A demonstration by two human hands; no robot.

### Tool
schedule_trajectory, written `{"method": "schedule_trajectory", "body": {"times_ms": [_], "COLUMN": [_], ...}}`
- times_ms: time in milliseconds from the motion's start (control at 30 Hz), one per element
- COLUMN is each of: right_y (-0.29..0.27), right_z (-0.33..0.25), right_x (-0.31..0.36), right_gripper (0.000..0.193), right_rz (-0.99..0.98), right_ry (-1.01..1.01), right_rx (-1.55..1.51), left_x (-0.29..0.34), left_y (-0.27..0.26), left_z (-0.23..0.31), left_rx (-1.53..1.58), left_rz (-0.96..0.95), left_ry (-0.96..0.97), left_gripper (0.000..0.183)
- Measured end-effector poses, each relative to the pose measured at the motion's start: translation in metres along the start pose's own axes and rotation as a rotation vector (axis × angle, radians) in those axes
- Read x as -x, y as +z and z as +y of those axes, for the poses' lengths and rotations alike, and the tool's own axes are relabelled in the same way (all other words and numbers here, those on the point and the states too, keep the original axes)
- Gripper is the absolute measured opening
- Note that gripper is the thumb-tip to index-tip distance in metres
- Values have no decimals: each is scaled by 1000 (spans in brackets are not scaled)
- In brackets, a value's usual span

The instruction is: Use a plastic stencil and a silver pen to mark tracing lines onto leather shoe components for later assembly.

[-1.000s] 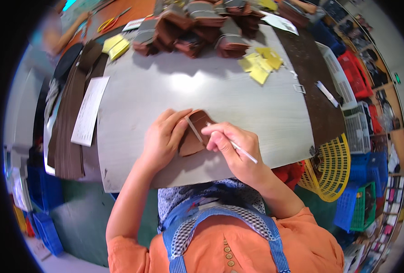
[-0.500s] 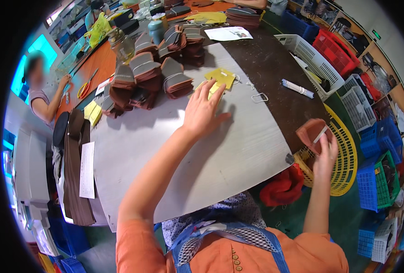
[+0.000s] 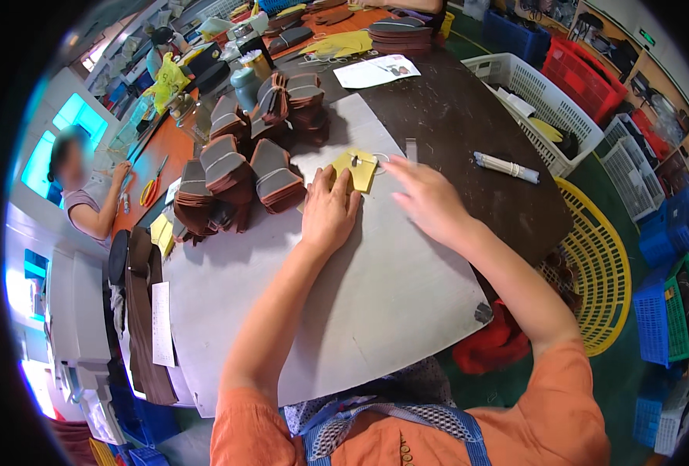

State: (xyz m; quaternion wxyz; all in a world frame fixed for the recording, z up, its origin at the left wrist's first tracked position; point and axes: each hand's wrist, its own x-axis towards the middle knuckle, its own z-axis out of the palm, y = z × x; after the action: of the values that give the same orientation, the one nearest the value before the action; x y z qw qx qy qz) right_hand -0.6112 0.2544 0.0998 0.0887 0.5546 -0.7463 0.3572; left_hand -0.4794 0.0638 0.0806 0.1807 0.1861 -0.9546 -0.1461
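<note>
We see the yellow pieces [image 3: 365, 179] near the upper middle of the frame, lying on the pale board [image 3: 383, 287] that covers part of the dark worktop [image 3: 508, 206]. The left hand [image 3: 327, 215] rests on their near side, its fingers a little apart and laid down rather than clamped. The right hand [image 3: 435, 200] is blurred, near a thin white loop [image 3: 381, 158]; we cannot tell whether its fingers close on anything. We judge the pieces light, thin and bendable, apt to slide or crease, so we would hold them gently by opposite edges.
</note>
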Motion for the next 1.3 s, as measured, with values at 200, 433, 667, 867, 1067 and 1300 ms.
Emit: {"method": "schedule_trajectory", "body": {"times_ms": [200,433,667,867,1067,1300], "right_y": [35,-19,-27,-24,-28,-56], "right_z": [16,30,57,53,70,-5], "right_x": [-17,32,55,45,50,32], "right_gripper": [48,44,35,31,30,27], "right_rz": [-200,-182,15,48,48,273], "right_ry": [-139,-14,159,109,75,15], "right_rx": [167,336,378,344,380,-90], "left_x": [20,2,-62,-61,43,191], "left_y": [-4,2,36,35,-14,-122], "left_z": [2,4,24,23,20,-60], "left_rx": [-68,-82,-47,-14,97,-9], "left_rz": [-2,16,64,230,162,142], "left_ry": [-35,25,122,181,233,-22], "left_gripper": [60,52,50,54,48,40]}}
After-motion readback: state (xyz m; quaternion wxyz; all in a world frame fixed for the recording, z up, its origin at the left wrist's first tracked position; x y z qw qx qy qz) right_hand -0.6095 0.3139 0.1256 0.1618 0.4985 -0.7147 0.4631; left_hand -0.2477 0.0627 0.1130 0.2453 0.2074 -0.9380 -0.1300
